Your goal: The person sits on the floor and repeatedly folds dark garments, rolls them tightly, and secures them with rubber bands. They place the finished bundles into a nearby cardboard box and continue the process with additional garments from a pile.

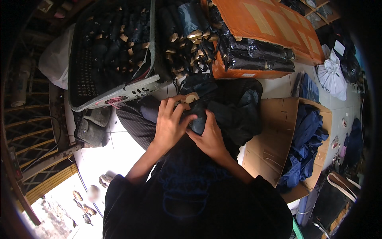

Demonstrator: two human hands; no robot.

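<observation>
Above my lap I hold a dark folding umbrella (197, 121) with a tan handle (191, 97). My left hand (171, 121) is closed on it, fingers curled at the handle and thumb against the dark cloth. From the other side, my right hand (209, 137) grips the lower part of the cloth, thumb pointing up. Loose black cloth (238, 115) lies across my lap to the right of the hands. Just beyond the hands is a pile of similar dark umbrellas with tan handles (195, 36). Parts of the held umbrella are hidden behind my fingers.
A grey plastic basket (119, 93) full of dark umbrellas stands at the far left. Beyond my hands to the right is an orange carton (254, 73) with wrapped dark bundles. Nearer right, an open brown carton (270, 139) holds blue cloth (304, 139). A white sack (332, 75) sits farther right.
</observation>
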